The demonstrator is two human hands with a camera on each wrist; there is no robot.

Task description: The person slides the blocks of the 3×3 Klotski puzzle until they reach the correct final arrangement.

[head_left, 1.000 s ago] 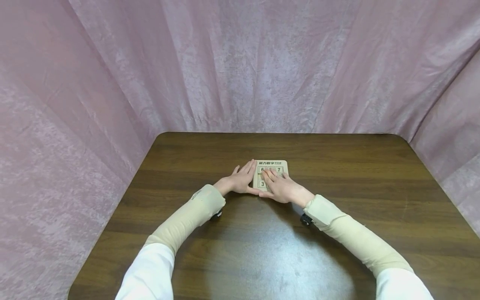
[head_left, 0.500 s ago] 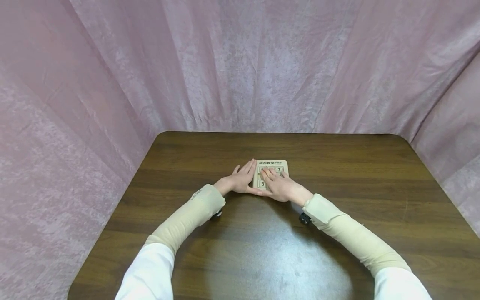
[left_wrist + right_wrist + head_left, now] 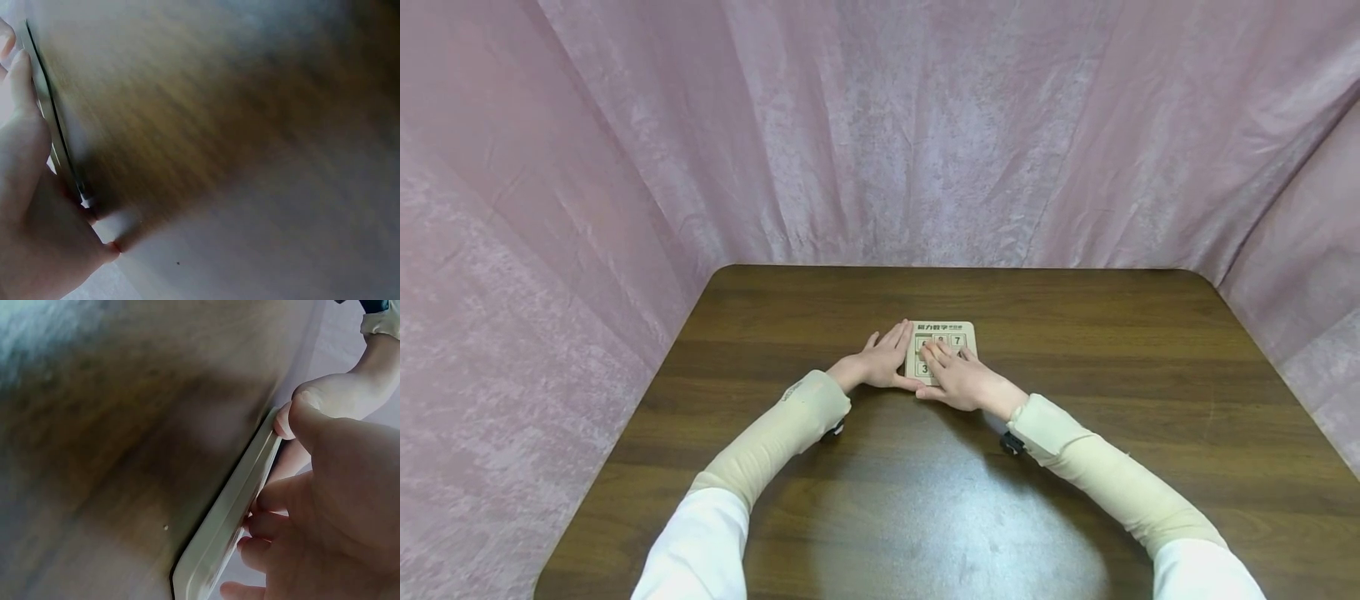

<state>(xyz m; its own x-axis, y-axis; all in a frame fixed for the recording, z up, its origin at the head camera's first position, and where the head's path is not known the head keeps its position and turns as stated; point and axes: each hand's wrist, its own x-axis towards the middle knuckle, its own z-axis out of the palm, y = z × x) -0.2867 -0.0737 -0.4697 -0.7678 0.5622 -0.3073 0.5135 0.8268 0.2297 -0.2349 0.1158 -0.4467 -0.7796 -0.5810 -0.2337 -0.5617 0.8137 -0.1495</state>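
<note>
A pale number sliding puzzle (image 3: 967,330) lies flat on the table, its printed heading at the far edge. Along its left side rests my left hand (image 3: 880,364), fingers straight, with the thumb at the near edge. My right hand (image 3: 964,380) reaches over the board from the right, fingertips touching the tiles near the 6. Its thumb meets the left thumb at the near edge. Tiles 8, 7, 4 and 3 show partly; the right hand hides others. A dark gap shows above the 6 tile. In the right wrist view the puzzle's side (image 3: 228,506) runs beneath the fingers.
The brown wooden table (image 3: 1075,333) extends around the puzzle. Pink curtains (image 3: 925,133) hang behind it and at both sides. A small black device (image 3: 1012,442) sits under the right wrist, another (image 3: 833,429) under the left.
The 6 tile has slid slightly toward the person, opening a dark gap above it. The right hand has moved a little nearer with it. The left hand stays in place.
</note>
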